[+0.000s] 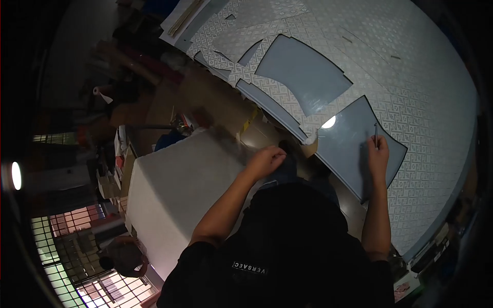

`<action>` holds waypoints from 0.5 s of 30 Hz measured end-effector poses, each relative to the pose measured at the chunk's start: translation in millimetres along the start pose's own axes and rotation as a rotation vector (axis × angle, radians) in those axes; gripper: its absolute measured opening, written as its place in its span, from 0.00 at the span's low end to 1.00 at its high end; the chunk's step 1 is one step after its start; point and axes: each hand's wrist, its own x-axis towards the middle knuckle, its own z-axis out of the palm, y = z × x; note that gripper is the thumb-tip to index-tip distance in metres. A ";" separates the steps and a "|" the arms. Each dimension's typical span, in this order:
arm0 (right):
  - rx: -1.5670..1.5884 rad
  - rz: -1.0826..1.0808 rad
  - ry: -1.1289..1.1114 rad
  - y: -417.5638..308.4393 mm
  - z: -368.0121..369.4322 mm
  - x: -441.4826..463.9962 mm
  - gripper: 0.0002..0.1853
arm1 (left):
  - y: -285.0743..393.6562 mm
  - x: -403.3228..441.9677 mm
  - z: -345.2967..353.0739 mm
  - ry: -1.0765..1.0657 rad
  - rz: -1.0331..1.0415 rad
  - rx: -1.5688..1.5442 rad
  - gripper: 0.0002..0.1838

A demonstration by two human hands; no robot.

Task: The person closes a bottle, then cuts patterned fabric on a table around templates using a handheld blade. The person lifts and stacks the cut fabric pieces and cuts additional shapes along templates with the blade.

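Observation:
My right hand (378, 150) grips a slim, dark, pen-like tool (376, 129), its tip pointing away from me. It is over a flat blue-grey panel (349, 138) with dark edges and a curved side. A second blue-grey panel (303, 69) lies farther off, and a long narrow strip (269, 107) lies along the table's near edge. All rest on pale cloth with a geometric pattern (426, 169). My left hand (266, 161) is held in front of my body, away from the panels, with its fingers curled together. Anything inside them is hidden.
A pale, light-covered table (169, 179) stands to my left. Another person (123, 256) is beyond it near barred windows (77, 220). Smaller blue-grey pieces (251, 53) lie at the cloth's far left. Yellow-black tape (247, 122) marks the floor between the tables.

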 end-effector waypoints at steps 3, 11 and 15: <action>0.009 0.062 -0.056 -11.9 24.2 5.2 0.12 | -11.0 20.7 -41.2 0.141 -0.052 -0.032 0.10; -0.161 0.015 0.079 -41.1 107.0 11.3 0.10 | -62.4 169.8 -192.5 0.418 0.141 0.052 0.12; -0.437 0.104 0.336 -44.6 148.1 19.7 0.11 | -97.1 284.5 -270.9 0.359 0.225 0.191 0.15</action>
